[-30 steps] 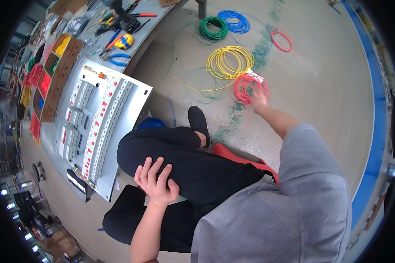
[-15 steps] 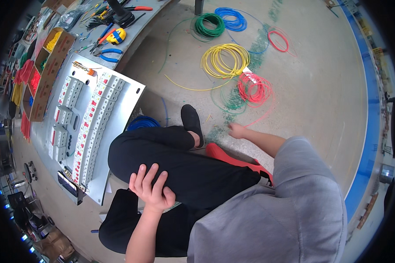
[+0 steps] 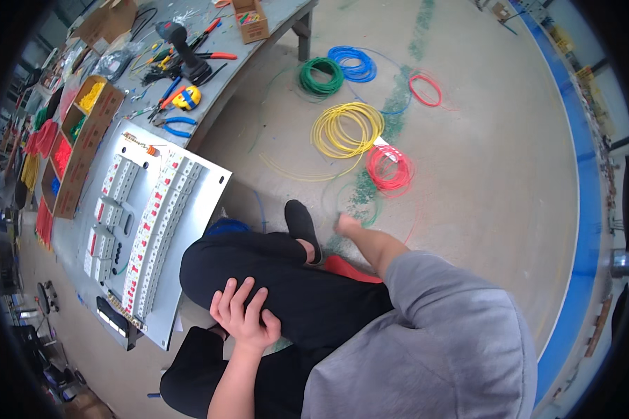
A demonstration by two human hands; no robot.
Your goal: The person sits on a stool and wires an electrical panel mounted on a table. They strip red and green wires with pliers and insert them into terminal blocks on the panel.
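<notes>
My left hand [image 3: 247, 315] rests on the black trouser leg over my raised knee, fingers apart and holding nothing. Low over the floor beyond my shoe, my right hand [image 3: 345, 224] is closed and smeared by motion. Whatever its fingers hold is hidden. A thin green wire loop lies near that hand. From the red wire coil [image 3: 390, 171] a loose strand runs down to my right forearm. A yellow wire coil [image 3: 347, 131] lies just beyond, then a green wire coil [image 3: 321, 77] and a blue wire coil [image 3: 353, 65].
At left, a metal panel [image 3: 206, 193] with rows of circuit breakers [image 3: 162, 223] stands against the workbench [image 3: 272, 21]. The bench holds a cordless drill [image 3: 186, 54], pliers [image 3: 177, 126], a tape measure [image 3: 186, 98] and a cardboard parts box [image 3: 84, 160]. A small red coil [image 3: 425, 91] lies farther right.
My right hand has moved left, away from the red coil's side towards my shoe. The view has shifted, showing more of the bench. My left hand stays on my leg.
</notes>
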